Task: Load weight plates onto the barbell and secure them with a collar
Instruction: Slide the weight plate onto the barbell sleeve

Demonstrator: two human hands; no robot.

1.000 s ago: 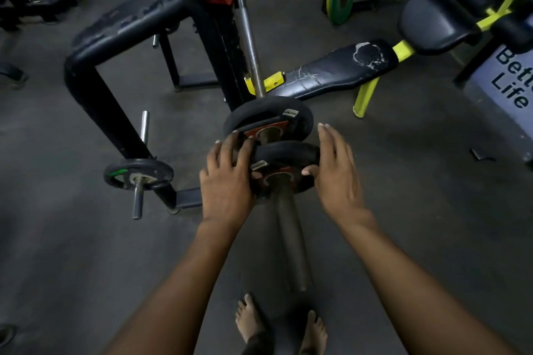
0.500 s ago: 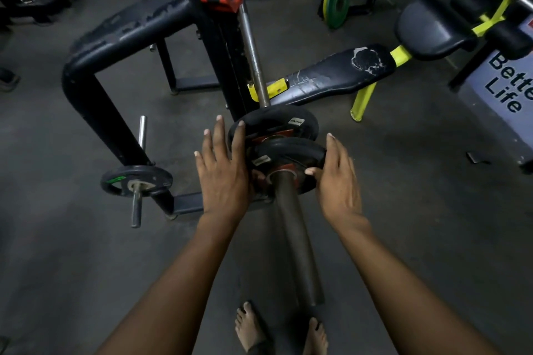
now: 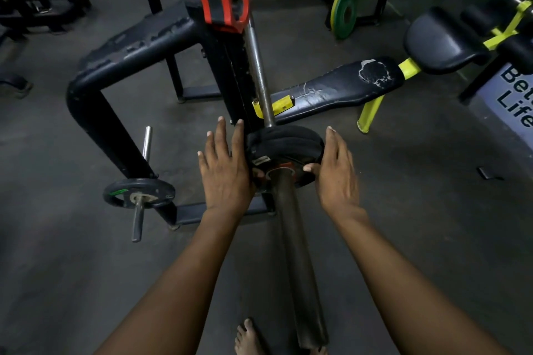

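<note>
Left hand: your left hand (image 3: 223, 173) lies flat against the left edge of the black round weight plates (image 3: 285, 150), fingers straight and spread, thumb tucked onto the plate face; pressing, not wrapped around anything.
Right hand: your right hand (image 3: 336, 173) mirrors it on the right edge, fingers extended, thumb hooked over the face of the nearest plate; an open-palmed hold on the plate from the side.
Plates: between your two palms, stacked tight together on the bar, touching each other; nearest face shows a red centre ring and a small pale label.
Barbell sleeve: the thick dark steel barbell sleeve (image 3: 300, 262) runs from the plates back toward you, passing between your forearms; its bare end sits just above your bare feet (image 3: 248, 337).
Bar shaft: beyond your fingertips the thin grey steel shaft (image 3: 259, 75) climbs away to the black upright rack post (image 3: 227, 72).
Collar: the red plastic clamp collar (image 3: 225, 1) sits far ahead of your hands, at the top of the post, well apart from the plates.
Left of your left hand: a small black plate with a green label (image 3: 138, 190) on a short chrome storage peg (image 3: 138, 216).
Right of your right hand, further off: a worn black padded bench with yellow legs (image 3: 340, 86).
</note>
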